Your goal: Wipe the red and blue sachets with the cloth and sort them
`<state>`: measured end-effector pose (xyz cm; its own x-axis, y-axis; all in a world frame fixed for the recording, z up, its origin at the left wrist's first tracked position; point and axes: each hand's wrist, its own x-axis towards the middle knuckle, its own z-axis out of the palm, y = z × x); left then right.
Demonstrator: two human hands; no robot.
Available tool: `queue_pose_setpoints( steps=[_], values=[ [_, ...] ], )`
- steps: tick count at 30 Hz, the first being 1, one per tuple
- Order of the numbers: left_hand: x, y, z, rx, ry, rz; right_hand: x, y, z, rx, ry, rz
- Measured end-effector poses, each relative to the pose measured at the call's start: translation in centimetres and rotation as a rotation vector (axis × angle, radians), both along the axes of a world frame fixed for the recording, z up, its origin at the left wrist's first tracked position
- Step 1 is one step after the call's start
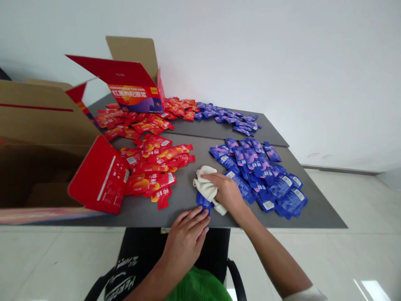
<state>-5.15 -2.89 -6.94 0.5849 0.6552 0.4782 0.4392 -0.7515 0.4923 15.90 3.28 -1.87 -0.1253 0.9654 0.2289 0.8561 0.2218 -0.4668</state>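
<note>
My right hand (228, 193) is closed round a crumpled white cloth (206, 184), which lies across a blue pouch (203, 202) close to the table's front edge. The cloth covers part of that pouch. Stretched out flat, the fingers of my left hand (188, 235) rest with their tips on the pouch's near end. To the right, beside my right hand, spreads a pile of blue pouches (258, 177) with white printed labels. Red pouches (153, 165) with orange pictures lie in a heap to the left.
An open red carton (138, 98) stands at the back left of the grey table (200, 146). Nearer on the left is another open carton (108, 177), its red flap reaching over the table. More red pouches (180, 108) and blue pouches (230, 115) lie along the back.
</note>
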Motion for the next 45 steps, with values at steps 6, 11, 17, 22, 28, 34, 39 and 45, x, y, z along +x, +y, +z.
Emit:
queue_pose_setpoints(
  steps=[6, 11, 17, 22, 28, 34, 39, 45],
  values=[
    [0.1, -0.1, 0.0, 0.003, -0.007, 0.002, -0.5, -1.1, 2.8, 0.111, 0.01, -0.052],
    [0.0, -0.2, -0.2, -0.015, -0.022, 0.024, -2.7, -7.1, 1.8, 0.015, 0.027, 0.079],
    [0.0, -0.1, 0.1, -0.021, -0.014, 0.009, -1.7, -4.5, -0.9, -0.016, 0.043, 0.03],
    [0.0, -0.2, 0.1, 0.007, 0.036, 0.001, 0.0, 1.3, 0.4, 0.08, -0.006, -0.06],
    [0.6, 1.0, 2.0, -0.085, 0.028, 0.009, 0.0, -3.2, 2.0, 0.339, 0.259, -0.114],
    [3.6, 4.0, 3.6, -0.097, 0.131, 0.233, 0.7, -11.9, -2.0, 0.356, 0.542, -0.315],
    [6.1, 6.1, 3.1, -0.114, 0.281, 0.348, 2.3, -14.7, -6.0, 0.252, 0.669, -0.385],
    [7.0, 8.6, 3.7, -0.334, 0.283, 0.287, 3.0, -15.4, -6.9, 0.203, 0.719, -0.326]
  ],
)
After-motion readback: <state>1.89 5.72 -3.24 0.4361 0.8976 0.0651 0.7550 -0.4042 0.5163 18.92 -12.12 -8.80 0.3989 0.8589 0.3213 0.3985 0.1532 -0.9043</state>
